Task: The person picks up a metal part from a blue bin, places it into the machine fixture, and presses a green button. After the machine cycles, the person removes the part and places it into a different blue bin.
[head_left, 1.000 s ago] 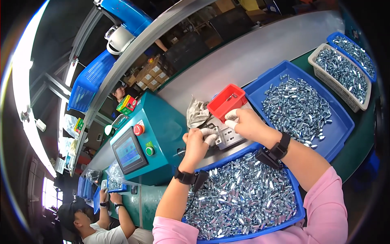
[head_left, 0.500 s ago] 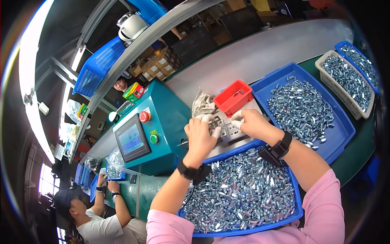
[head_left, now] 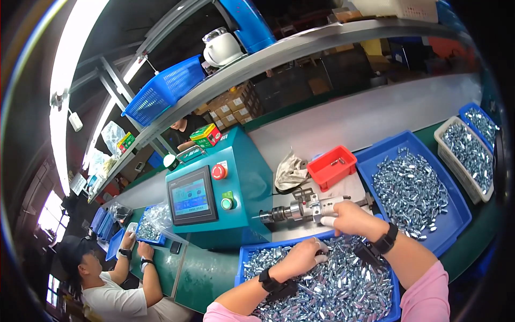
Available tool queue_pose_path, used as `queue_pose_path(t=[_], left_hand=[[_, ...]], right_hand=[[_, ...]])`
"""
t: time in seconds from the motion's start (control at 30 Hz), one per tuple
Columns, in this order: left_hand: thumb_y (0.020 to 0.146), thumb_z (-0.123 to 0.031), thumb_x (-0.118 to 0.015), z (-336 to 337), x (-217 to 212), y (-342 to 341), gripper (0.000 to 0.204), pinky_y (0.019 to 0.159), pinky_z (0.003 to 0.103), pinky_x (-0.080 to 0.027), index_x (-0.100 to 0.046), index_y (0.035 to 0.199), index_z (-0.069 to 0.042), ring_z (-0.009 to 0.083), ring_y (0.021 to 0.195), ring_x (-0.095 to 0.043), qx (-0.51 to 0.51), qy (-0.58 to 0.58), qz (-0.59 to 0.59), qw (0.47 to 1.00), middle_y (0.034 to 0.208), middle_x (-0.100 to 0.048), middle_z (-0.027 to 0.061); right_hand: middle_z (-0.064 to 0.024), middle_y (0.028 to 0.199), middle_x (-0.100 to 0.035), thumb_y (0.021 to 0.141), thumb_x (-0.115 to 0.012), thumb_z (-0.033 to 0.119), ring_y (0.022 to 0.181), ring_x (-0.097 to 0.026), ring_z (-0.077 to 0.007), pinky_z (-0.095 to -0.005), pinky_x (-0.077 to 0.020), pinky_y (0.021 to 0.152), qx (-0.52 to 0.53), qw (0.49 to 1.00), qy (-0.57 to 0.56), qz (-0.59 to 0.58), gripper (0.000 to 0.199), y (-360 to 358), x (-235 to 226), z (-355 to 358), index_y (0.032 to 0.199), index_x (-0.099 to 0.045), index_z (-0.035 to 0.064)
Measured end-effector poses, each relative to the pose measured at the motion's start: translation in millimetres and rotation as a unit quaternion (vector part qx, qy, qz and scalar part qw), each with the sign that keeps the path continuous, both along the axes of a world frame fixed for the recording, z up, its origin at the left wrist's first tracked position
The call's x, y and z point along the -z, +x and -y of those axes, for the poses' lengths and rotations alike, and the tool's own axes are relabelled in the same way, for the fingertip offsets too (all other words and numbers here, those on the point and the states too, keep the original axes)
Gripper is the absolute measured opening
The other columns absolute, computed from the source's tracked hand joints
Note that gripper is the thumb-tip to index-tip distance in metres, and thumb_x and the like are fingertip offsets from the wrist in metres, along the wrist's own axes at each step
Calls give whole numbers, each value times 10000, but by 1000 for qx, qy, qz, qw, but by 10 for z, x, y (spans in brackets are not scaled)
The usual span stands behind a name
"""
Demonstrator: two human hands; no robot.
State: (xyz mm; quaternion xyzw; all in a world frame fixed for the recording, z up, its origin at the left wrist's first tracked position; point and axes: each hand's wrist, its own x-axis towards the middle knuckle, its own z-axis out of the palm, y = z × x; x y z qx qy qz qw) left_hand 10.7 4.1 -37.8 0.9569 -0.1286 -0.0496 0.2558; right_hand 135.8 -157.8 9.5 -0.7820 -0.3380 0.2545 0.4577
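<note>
My left hand [head_left: 298,259] is low over the near blue tray [head_left: 241,268], its taped fingertips curled down among the small shiny metal fittings [head_left: 343,290]. Whatever lies between those fingertips is too small to make out. My right hand [head_left: 354,219] is at the right part of the metal clamping fixture [head_left: 307,208], thumb on the near side and fingers over the top, closed around it. Left of the fixture, a dark spindle [head_left: 276,214] sticks out of the teal machine [head_left: 249,182].
Behind the fixture are a red bin [head_left: 332,170] with a few pieces and a crumpled cloth [head_left: 291,170]. A larger blue tray [head_left: 453,214] of fittings stands right, beside a beige basket [head_left: 456,169]. A co-worker [head_left: 107,273] sits at the left. An overhead shelf [head_left: 300,45] crosses above.
My left hand has gone from the fixture down into the near tray. My right hand has closed in on the fixture, which now shows more fully. The view has shifted upward.
</note>
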Motion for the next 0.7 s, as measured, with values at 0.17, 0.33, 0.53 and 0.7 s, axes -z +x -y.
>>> queue_pose_path(t=[0.17, 0.33, 0.53, 0.7], left_hand=[[833, -176, -650, 27, -229, -60, 202, 793, 404, -465, -636, 970, -27, 312, 914, -587, -24, -43, -7, 999, 913, -633, 153], [865, -190, -630, 1, -463, -126, 202, 750, 393, -470, -598, 983, -29, 311, 863, -598, -17, -95, -3, 995, 859, -624, 149], [889, -180, -605, 35, -478, -128, 178, 653, 366, -477, -567, 991, -39, 288, 713, -615, 8, -177, -74, 981, 756, -610, 136], [885, -189, -616, 106, -545, -129, 200, 605, 345, -474, -555, 987, -29, 246, 637, -608, -30, -193, -86, 977, 712, -600, 116]], right_hand=[[-93, 751, -650, 873, -615, 229, 542, -602, -120, -274, -485, 540, -23, 998, -31, -47, 394, -61, -84, 28, 1219, -591, 42], [-47, 760, -623, 892, -603, 203, 551, -572, -93, -247, -464, 533, -69, 994, -25, -85, 520, -113, -39, -23, 1379, -447, 109], [-65, 734, -622, 883, -626, 249, 521, -565, -93, -252, -462, 506, -88, 988, -22, -123, 597, -34, 12, -43, 1415, -388, 120], [-64, 753, -617, 893, -619, 233, 524, -555, -92, -246, -457, 501, -93, 984, -17, -152, 611, -24, 41, -42, 1434, -353, 133]])
